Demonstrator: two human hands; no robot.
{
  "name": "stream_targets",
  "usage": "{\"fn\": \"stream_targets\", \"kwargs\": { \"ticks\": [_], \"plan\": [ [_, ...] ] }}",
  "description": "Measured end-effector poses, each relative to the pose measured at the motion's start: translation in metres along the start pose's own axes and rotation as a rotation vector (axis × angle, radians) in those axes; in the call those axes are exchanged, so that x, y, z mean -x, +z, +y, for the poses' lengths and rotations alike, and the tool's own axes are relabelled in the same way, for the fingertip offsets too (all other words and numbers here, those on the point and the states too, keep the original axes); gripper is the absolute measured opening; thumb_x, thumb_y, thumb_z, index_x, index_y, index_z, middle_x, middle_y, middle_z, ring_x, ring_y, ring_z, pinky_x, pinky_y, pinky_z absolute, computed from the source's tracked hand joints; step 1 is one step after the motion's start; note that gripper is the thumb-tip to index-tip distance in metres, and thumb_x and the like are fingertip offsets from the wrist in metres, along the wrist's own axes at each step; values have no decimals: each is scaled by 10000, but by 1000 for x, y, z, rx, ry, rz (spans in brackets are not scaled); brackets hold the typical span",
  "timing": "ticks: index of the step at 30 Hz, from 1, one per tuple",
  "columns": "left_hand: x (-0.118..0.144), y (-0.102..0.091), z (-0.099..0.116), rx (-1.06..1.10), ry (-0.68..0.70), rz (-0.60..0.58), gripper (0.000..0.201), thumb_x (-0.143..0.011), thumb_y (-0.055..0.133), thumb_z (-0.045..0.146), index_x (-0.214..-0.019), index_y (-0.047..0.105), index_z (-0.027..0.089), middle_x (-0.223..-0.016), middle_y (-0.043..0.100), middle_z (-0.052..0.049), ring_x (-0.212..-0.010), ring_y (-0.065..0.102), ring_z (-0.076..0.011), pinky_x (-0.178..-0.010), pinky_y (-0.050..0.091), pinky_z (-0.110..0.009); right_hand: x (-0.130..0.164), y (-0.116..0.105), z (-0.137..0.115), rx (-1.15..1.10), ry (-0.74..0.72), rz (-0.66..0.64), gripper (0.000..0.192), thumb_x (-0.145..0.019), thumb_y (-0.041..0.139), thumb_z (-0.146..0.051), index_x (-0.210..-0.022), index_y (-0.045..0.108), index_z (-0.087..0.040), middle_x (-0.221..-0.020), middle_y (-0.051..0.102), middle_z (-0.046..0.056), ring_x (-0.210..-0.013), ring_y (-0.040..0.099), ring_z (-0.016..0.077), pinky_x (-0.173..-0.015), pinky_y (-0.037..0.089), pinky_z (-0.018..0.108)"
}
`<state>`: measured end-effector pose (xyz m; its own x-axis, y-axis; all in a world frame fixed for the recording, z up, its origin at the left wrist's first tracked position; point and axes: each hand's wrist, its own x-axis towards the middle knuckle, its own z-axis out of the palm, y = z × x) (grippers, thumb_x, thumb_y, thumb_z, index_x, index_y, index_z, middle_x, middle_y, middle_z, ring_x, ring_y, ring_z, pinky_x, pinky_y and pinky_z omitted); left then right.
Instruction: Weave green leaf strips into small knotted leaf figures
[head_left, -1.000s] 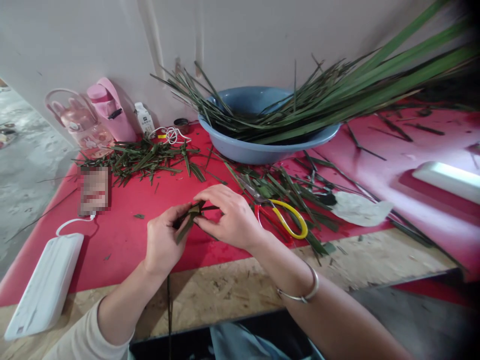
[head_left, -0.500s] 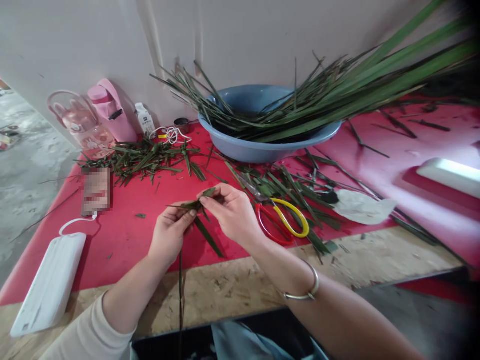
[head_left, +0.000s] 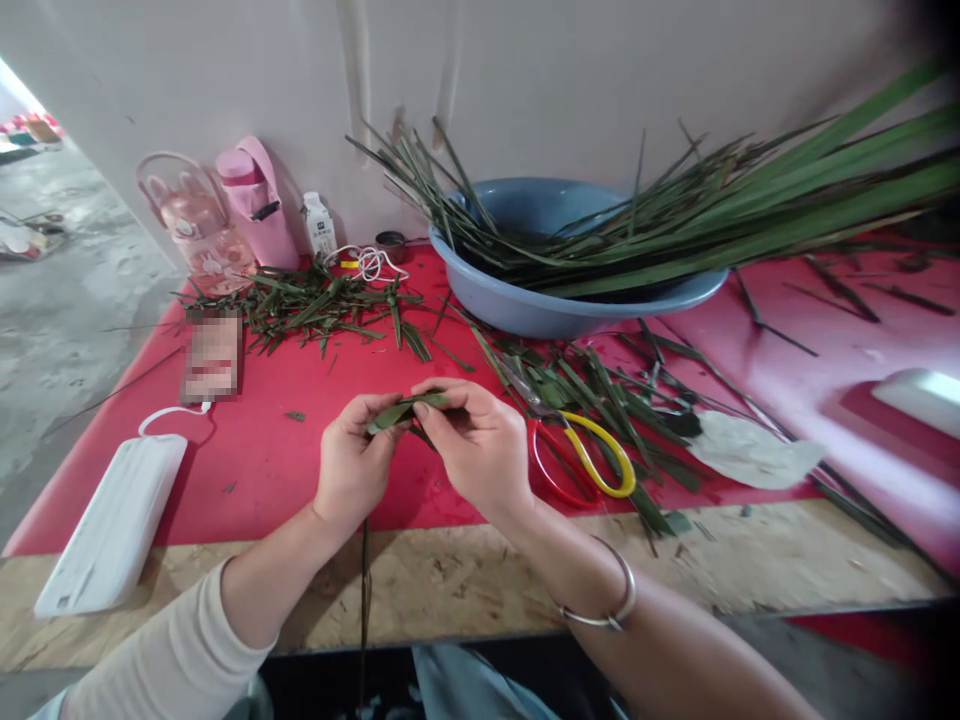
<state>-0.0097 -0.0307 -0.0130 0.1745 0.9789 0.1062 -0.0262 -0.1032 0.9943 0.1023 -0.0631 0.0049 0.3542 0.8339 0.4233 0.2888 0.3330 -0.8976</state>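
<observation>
Both my hands meet over the red table covering, pinching one green leaf strip (head_left: 393,414) between them. My left hand (head_left: 354,452) grips its left end with thumb and fingers, and a thin dark strand hangs down below that hand. Thumb and forefinger of my right hand (head_left: 480,445) press on the strip's right part. How the strip is folded inside the fingers is mostly hidden. Right of my right hand lie scissors (head_left: 592,455) with one red and one yellow handle, on a scatter of cut leaf pieces (head_left: 600,395).
A blue basin (head_left: 517,305) full of long leaves stands at the back. Left of it lies a heap of short leaf pieces (head_left: 315,305), before pink bottles (head_left: 262,220) and a white bottle (head_left: 319,225). A white power bank (head_left: 112,525) is cabled to a phone (head_left: 212,358).
The view has shifted, so the table items sit further right. My hands have turned the leaf strip; its long tail no longer points down to the right, and a broader face shows.
</observation>
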Motion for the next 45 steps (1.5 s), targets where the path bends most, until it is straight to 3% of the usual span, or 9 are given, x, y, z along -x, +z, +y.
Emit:
{"fn": "stream_targets", "kwargs": {
  "ticks": [4, 7, 13, 19, 24, 32, 36, 41, 45],
  "plan": [
    [0, -1, 3, -41, 62, 12, 181, -651, 638, 261, -799, 608, 161, -730, 658, -28, -678, 590, -129, -636, 471, -243, 1, 1, -2, -12, 29, 30, 34, -711, 584, -199, -683, 567, -191, -805, 643, 25, -684, 599, 129, -614, 506, 262],
    [-1, -1, 6, -35, 18, 26, 154, -691, 599, 295, -756, 617, 157, -605, 616, -2, -595, 559, -109, -552, 445, -214, 0, 3, -2, -90, 104, 3, 27, -714, 582, -205, -731, 576, -185, -783, 642, 29, -691, 596, 129, -643, 498, 263],
    [-11, -1, 9, 341, -200, 169, 220, -635, 646, 334, -640, 504, 167, -522, 535, 61, -371, 334, -20, -344, 234, -154, -12, -4, 14, -285, 190, -56, 122, -775, 424, -209, -887, 471, -202, -1046, 566, 65, -825, 573, 132, -679, 481, 282],
    [-9, 1, 9, 513, -238, 202, 264, -604, 674, 315, -621, 463, 158, -544, 543, 58, -406, 364, -14, -370, 272, -135, -2, 8, 12, 41, 77, -362, 260, -617, 638, -207, -844, 514, -189, -777, 586, -1, -711, 553, 133, -651, 455, 266],
    [-3, 5, 8, 507, -326, 187, 288, -579, 688, 339, -611, 469, 156, -488, 488, 76, -387, 395, -16, -353, 288, -130, 1, 21, 11, -92, 156, -229, 110, -768, 509, -260, -702, 556, -186, -656, 586, -1, -627, 552, 120, -588, 457, 243],
    [-8, 0, 13, 599, -528, 43, 176, -614, 658, 274, -669, 536, 160, -572, 560, 31, -452, 503, -48, -365, 350, -128, -7, 20, 20, -638, 490, -176, 164, -662, 625, -329, -696, 556, -184, -593, 558, -38, -522, 515, 94, -541, 472, 251],
    [-13, -6, 10, 546, -305, -148, 155, -605, 677, 296, -687, 612, 182, -691, 577, -7, -610, 554, -102, -516, 444, -202, -10, 15, 22, -682, 509, -123, 198, -583, 701, -330, -677, 588, -197, -584, 564, -47, -489, 491, 77, -499, 438, 226],
    [-18, -21, 16, 64, 182, -265, 89, -649, 656, 289, -660, 689, 207, -887, 521, -64, -853, 496, -169, -679, 436, -262, -13, 0, 11, -572, 320, -180, 88, -633, 682, -274, -664, 637, -205, -672, 611, -23, -488, 492, 68, -462, 421, 209],
    [-17, -24, 13, 11, 219, -414, 84, -676, 639, 238, -732, 698, 219, -679, 508, -15, -662, 487, -112, -611, 410, -238, -15, -7, 3, -512, 104, -192, 22, -665, 664, -245, -672, 653, -226, -756, 642, -1, -742, 584, 127, -705, 478, 270]
  ]
}}
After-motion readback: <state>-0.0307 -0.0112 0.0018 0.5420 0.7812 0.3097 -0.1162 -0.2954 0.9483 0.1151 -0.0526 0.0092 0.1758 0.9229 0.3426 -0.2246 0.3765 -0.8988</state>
